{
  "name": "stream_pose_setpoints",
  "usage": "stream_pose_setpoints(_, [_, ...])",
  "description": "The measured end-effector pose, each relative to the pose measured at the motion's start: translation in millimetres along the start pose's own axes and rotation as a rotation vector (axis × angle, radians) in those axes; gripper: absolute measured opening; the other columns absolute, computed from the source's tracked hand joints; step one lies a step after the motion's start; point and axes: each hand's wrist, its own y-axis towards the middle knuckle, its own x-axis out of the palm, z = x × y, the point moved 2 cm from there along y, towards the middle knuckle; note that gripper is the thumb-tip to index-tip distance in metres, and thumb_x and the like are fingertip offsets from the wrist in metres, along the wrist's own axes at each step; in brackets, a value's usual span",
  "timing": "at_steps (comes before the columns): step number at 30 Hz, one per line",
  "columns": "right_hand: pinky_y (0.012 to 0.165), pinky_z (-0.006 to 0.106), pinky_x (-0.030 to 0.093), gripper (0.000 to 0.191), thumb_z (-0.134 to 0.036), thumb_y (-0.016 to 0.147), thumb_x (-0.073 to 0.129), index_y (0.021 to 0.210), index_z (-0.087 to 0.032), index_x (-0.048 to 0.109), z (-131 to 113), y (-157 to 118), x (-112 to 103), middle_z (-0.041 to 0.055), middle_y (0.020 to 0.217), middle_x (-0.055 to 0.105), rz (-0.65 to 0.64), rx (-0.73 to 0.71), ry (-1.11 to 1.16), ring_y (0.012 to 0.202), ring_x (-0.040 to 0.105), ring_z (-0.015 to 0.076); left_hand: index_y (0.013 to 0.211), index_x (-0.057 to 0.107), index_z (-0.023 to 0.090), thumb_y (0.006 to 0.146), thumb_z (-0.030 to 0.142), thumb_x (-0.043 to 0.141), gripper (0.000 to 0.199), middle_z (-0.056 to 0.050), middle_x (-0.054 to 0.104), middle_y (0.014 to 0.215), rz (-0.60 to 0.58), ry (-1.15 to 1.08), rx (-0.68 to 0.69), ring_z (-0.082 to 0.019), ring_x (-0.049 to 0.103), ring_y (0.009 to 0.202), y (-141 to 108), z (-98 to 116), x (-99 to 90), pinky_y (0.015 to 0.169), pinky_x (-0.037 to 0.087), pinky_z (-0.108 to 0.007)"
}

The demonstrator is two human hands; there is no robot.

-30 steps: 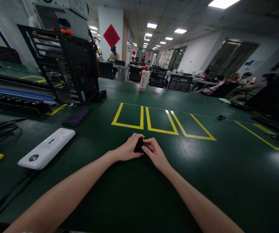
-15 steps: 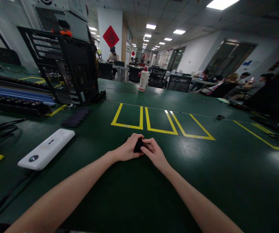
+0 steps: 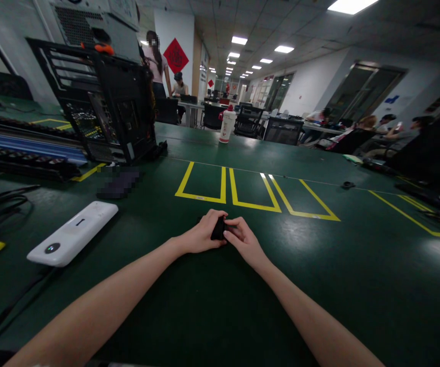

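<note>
My left hand is wrapped over a small black object at the middle of the green table. On its right side, my right hand has its thumb and fingers pinched at the object's edge; whether something small lies between them is hidden. Most of the black object is covered by the left hand. Just beyond the hands, yellow tape outlines mark the table top.
A white device with a cable lies at the left, near a dark phone-like item. Behind them stands an open black computer case. A white cup stands at the far edge. People are in the background.
A standing person has come into view behind the computer case. My hands and the black object have hardly moved.
</note>
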Motion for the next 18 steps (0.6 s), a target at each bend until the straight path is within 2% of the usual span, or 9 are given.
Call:
stream_pose_setpoints(3, [0.085,0.032,0.046,0.016,-0.025,0.077,0.053,0.093,-0.023,0.049,0.2,1.5,0.3,0.0007,0.098,0.051,0.028,0.004,-0.011,0.097,0.055,0.0158,0.121,0.028,0.026,0.068,0.021,0.063,0.064,-0.008,0.036,0.117,0.008,0.005,-0.006,-0.024,0.044,0.104,-0.1,0.5,-0.1,0.086,0.041,-0.044])
stream_pose_setpoints(9, [0.092,0.037,0.042,0.027,-0.023,0.078,0.051,0.105,-0.024,0.047,1.6,2.6,0.1,0.0026,0.108,0.051,0.017,0.012,-0.049,0.103,0.052,0.0172,0.123,0.026,0.027,0.069,0.021,0.062,0.064,-0.007,0.036,0.118,-0.007,0.01,0.008,-0.024,0.044,0.105,-0.5,1.8,-1.0,0.09,0.039,-0.045])
stream_pose_setpoints(14, [0.091,0.034,0.043,0.027,-0.021,0.074,0.056,0.1,-0.024,0.047,1.8,-0.1,0.3,0.0014,0.107,0.051,-0.028,-0.025,0.005,0.105,0.051,0.0172,0.124,0.025,0.027,0.069,0.02,0.062,0.067,-0.007,0.036,0.119,-0.006,0.01,0.028,-0.024,0.042,0.107,0.2,0.4,-0.4,0.092,0.038,-0.045])
stream_pose_setpoints(18, [0.087,0.032,0.046,0.016,-0.023,0.077,0.053,0.093,-0.023,0.049,2.0,0.8,0.5,0.0007,0.101,0.051,0.012,-0.032,-0.013,0.101,0.054,0.0164,0.124,0.026,0.028,0.068,0.021,0.062,0.067,-0.007,0.036,0.118,-0.005,0.005,0.016,-0.024,0.042,0.107,1.3,-1.2,0.8,0.091,0.039,-0.046])
